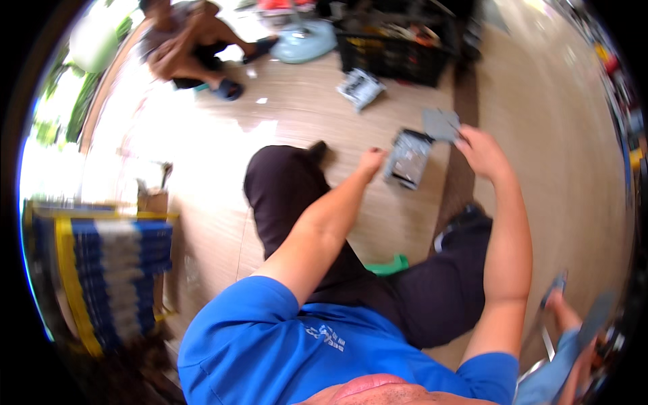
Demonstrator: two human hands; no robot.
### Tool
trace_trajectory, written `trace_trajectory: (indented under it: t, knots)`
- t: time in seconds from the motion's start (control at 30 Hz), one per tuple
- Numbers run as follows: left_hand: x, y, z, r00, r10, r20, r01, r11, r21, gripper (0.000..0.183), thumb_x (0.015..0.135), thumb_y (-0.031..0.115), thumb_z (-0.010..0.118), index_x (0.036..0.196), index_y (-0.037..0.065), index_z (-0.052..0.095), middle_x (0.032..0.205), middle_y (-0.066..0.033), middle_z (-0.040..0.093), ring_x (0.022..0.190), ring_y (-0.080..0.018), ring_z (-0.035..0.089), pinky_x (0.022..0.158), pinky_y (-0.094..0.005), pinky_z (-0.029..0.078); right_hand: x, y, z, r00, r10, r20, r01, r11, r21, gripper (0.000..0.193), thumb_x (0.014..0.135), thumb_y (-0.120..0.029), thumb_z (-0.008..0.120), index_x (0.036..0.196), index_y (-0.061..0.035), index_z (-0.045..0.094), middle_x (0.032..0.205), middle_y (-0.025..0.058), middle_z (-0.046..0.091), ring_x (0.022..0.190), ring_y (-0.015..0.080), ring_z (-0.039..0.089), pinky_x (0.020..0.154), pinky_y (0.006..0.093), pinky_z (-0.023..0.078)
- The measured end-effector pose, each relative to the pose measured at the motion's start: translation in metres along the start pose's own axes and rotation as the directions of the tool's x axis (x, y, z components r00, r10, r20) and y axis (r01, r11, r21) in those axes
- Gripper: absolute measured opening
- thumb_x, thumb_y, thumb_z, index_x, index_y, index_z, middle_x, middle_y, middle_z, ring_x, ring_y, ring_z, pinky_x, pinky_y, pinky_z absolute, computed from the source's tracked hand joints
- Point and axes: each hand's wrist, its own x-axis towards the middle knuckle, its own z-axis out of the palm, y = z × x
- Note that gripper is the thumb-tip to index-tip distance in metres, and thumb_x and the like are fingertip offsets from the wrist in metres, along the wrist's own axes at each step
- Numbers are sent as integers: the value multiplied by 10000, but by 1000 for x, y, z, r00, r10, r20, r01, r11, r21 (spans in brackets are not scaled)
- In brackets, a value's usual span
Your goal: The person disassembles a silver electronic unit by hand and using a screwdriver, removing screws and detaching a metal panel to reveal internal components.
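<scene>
A small rectangular case [409, 159], grey and black with a shiny silvery face, is in front of me above the tiled floor. My left hand [371, 162] is closed at its left edge and seems to grip it there; the fingertips are blurred. Just beyond the case's far right corner, my right hand [480, 152] pinches a thin flat grey plate [441, 125] by its right side. The plate's near edge overlaps the case's corner in view; whether they touch I cannot tell.
A silver-white packet [361, 89] lies on the floor before a full black crate [395, 57]. Left of that stands a pale blue round base [304, 42]. A seated person [185, 44] is at far left, blue-and-yellow stacked frames [118, 277] nearer. A green plastic thing [388, 265] lies between my legs.
</scene>
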Motion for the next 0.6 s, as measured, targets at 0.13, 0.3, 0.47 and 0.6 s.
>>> trace_trajectory:
  t: [0.13, 0.3, 0.47, 0.6]
  knots:
    - [-18, -52, 4, 933, -299, 202, 328, 936, -128, 684, 858, 520, 627, 1351, 87, 435, 1111, -121, 552, 990, -302, 527, 896, -526, 459, -4, 40, -2, 999, -5, -34, 3, 998, -61, 209, 875, -167, 580, 1006, -12, 630, 1014, 228, 637, 987, 418, 579, 841, 468, 477]
    - [-14, -30, 13, 924, -218, 314, 336, 856, -393, 679, 923, 483, 564, 1419, 86, 325, 1336, -173, 498, 1192, -359, 511, 980, -511, 425, -18, 36, -16, 969, 231, 84, -221, 969, -112, 281, 933, -194, 558, 1146, -13, 595, 1088, 206, 641, 1053, 382, 579, 889, 443, 467]
    - [-4, -2, 30, 852, -85, 517, 371, 794, -481, 458, 936, 316, 599, 1300, 75, 459, 1089, -104, 627, 955, -253, 634, 776, -419, 528, -24, 46, -11, 951, 281, 130, -266, 956, -120, 276, 929, -186, 560, 1140, -12, 595, 1024, 198, 645, 978, 366, 593, 845, 432, 472]
    - [-10, -1, 43, 809, -74, 584, 361, 845, -394, 406, 903, 208, 654, 1218, -6, 512, 1060, -117, 649, 932, -250, 659, 753, -429, 551, -28, 50, 3, 954, 276, 121, -262, 958, -119, 283, 931, -179, 559, 1148, -1, 592, 988, 203, 655, 932, 356, 613, 820, 420, 479]
